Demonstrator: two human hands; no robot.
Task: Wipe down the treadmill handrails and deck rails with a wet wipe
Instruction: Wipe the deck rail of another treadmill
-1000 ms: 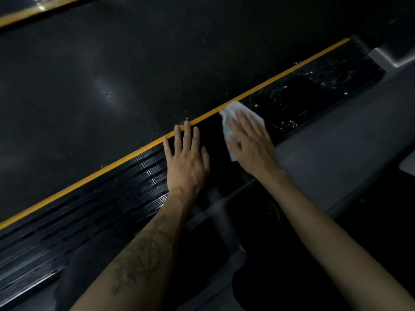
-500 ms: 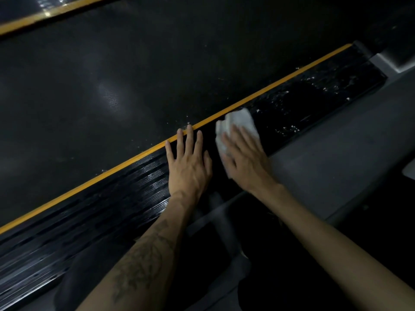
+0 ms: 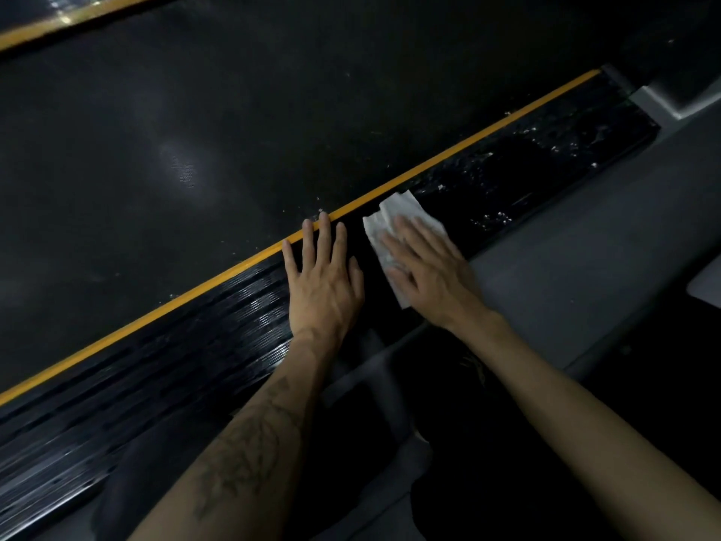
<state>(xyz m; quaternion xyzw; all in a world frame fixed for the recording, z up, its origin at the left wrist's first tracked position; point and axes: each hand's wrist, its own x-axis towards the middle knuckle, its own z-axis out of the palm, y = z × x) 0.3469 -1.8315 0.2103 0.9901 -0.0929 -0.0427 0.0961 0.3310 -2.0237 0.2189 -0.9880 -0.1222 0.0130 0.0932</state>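
Note:
A black ribbed deck rail (image 3: 175,365) runs diagonally from lower left to upper right, edged by a yellow stripe (image 3: 448,154) beside the dark treadmill belt (image 3: 195,130). My left hand (image 3: 324,283) rests flat on the rail, fingers straight, fingertips at the stripe. Just to its right, my right hand (image 3: 425,271) presses a white wet wipe (image 3: 394,216) flat onto the rail with straight fingers. The wipe's far edge sticks out past the fingertips. Wet specks glisten on the rail section (image 3: 546,158) further up right.
A grey side frame (image 3: 585,259) borders the rail on the right, ending at a grey end cap (image 3: 663,95). A second yellow stripe (image 3: 58,23) marks the belt's far side at top left. Dark floor lies below my forearms.
My right hand slid the wipe a little down the rail toward my left hand, then held near there. The left hand stayed planted on the rail.

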